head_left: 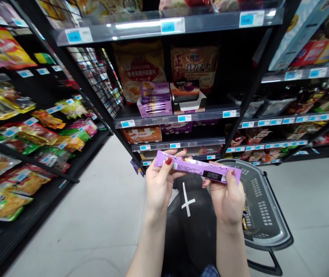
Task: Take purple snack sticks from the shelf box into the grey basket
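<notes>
A long, slim purple sachet [192, 166] is stretched level between my hands, its printed back with a black date panel facing up. My left hand [161, 177] pinches the left end, thumb on top and fingers beneath. At the other end my right hand [228, 192] grips it the same way, thumb pressed over the edge. Beyond the hands, on the shelf, an open purple display box [155, 107] holds several similar purple sachets. Beside it stands a dark and white box [188, 100].
A grey shopping basket [264, 184] with a black handle [264, 265] sits on the floor at my right. Large cereal bags [195, 63] stand behind the boxes. A shelf rack [46, 184] of packaged snacks runs along the left. My knees, in black, are under my hands.
</notes>
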The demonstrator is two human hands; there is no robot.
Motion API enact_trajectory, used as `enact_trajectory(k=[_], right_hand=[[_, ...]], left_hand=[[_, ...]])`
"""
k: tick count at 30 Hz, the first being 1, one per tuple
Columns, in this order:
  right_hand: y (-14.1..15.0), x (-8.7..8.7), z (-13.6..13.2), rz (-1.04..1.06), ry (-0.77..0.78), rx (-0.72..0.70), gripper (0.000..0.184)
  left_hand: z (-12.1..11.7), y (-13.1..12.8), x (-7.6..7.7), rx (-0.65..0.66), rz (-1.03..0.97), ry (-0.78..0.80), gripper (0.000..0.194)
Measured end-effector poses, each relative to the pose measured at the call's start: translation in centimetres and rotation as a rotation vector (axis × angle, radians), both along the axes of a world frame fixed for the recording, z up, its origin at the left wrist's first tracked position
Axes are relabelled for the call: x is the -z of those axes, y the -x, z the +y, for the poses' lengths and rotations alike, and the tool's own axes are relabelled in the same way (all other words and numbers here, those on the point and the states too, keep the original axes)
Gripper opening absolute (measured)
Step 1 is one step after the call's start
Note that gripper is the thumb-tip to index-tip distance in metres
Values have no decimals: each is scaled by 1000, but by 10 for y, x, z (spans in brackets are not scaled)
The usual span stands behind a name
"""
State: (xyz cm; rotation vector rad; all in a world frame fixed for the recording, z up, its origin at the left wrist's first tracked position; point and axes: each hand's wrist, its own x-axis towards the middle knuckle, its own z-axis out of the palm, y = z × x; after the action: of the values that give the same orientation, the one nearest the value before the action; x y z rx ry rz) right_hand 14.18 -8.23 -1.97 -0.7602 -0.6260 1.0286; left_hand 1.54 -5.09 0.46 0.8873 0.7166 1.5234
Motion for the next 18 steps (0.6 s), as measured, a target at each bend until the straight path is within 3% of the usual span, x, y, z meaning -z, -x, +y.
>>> enact_trajectory(k=[18], right_hand=[[-7, 3, 0, -10, -5, 38, 29]], left_hand=[[-1, -5, 2, 24, 14, -6, 24]])
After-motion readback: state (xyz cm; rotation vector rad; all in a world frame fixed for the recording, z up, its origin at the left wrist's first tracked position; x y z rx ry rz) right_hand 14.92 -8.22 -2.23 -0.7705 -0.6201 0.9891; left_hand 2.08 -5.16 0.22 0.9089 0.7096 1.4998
